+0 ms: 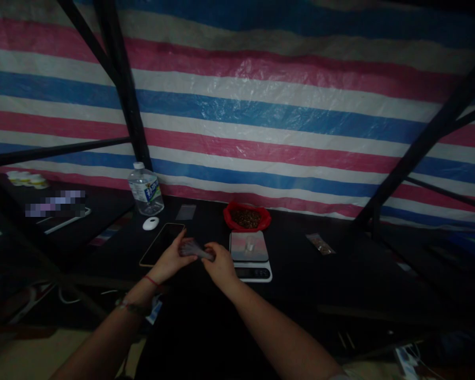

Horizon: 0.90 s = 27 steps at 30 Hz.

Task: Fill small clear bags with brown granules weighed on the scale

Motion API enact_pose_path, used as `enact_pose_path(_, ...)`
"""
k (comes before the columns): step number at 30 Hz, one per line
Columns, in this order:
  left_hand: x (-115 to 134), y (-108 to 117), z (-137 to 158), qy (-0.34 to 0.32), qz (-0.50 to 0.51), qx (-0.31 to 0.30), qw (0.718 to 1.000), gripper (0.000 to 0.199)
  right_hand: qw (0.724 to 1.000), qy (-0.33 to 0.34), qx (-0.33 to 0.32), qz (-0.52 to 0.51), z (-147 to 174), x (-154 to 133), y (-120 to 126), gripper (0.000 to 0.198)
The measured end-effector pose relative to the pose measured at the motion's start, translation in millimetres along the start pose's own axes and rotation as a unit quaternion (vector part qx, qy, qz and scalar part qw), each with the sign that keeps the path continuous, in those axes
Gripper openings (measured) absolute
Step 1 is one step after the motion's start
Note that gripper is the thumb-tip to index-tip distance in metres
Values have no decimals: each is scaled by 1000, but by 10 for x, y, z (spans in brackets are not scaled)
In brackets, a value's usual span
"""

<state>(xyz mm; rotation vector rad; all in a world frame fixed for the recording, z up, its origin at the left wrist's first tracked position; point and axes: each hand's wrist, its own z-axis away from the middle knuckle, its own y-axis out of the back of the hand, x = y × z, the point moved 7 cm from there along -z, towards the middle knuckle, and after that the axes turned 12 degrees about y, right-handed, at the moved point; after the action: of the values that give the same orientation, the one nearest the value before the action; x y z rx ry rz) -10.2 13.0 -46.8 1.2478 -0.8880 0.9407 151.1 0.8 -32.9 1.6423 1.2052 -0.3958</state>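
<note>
My left hand (pixel 173 257) and my right hand (pixel 220 262) meet over the dark table (pixel 301 264), both pinching a small clear plastic bag (pixel 192 249) between them. A white digital scale (pixel 249 255) with a shiny platform sits just right of my right hand. Behind the scale lies a red bag (pixel 247 216) of brown bits. A phone (pixel 161 243) lies flat beside my left hand.
A water bottle (pixel 145 189) and a white oval object (pixel 151 223) stand at the back left. A flat clear bag (pixel 186 212) and a filled small bag (pixel 320 244) lie on the table. Black frame bars cross in front of the striped tarp wall.
</note>
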Motion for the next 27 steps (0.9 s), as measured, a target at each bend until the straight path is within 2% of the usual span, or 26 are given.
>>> enact_pose_path(2, 22, -45, 20, -9, 28, -34, 999, 99, 1000, -2, 0, 1, -7, 14, -14, 38)
enact_pose_path(5, 82, -115, 43, -25, 10, -70, 997, 95, 999, 0, -31, 16, -41, -2, -64, 35)
enact_pose_path(9, 109, -106, 25, -8, -31, -62, 998, 70, 998, 0, -57, 8, -78, -19, -84, 32)
enact_pose_path(11, 135, -78, 20, -8, -25, -61, 998, 54, 998, 7, -52, -24, -91, -28, -47, 31)
enact_pose_path(14, 211, -61, 40, -20, 1, -73, 997, 41, 995, 13, -37, -93, -104, -23, 24, 28)
enact_pose_path(19, 354, -61, 17, -18, 69, -75, 995, 44, 978, -31, 21, -203, -112, 72, 178, 27)
enact_pose_path(21, 416, -25, -69, -20, 62, -67, 996, 47, 973, -32, 52, -223, -120, 94, 335, 33)
enact_pose_path(23, 481, 30, -219, -22, 6, -69, 997, 47, 969, -22, 97, -224, -126, 133, 611, 38)
enact_pose_path(25, 539, 75, -429, -19, -106, -81, 991, 45, 968, -22, 145, -205, -120, 230, 979, 32)
enact_pose_path(27, 575, 100, -681, -18, -247, -83, 965, 40, 963, -35, 185, -195, -96, 393, 1375, 28)
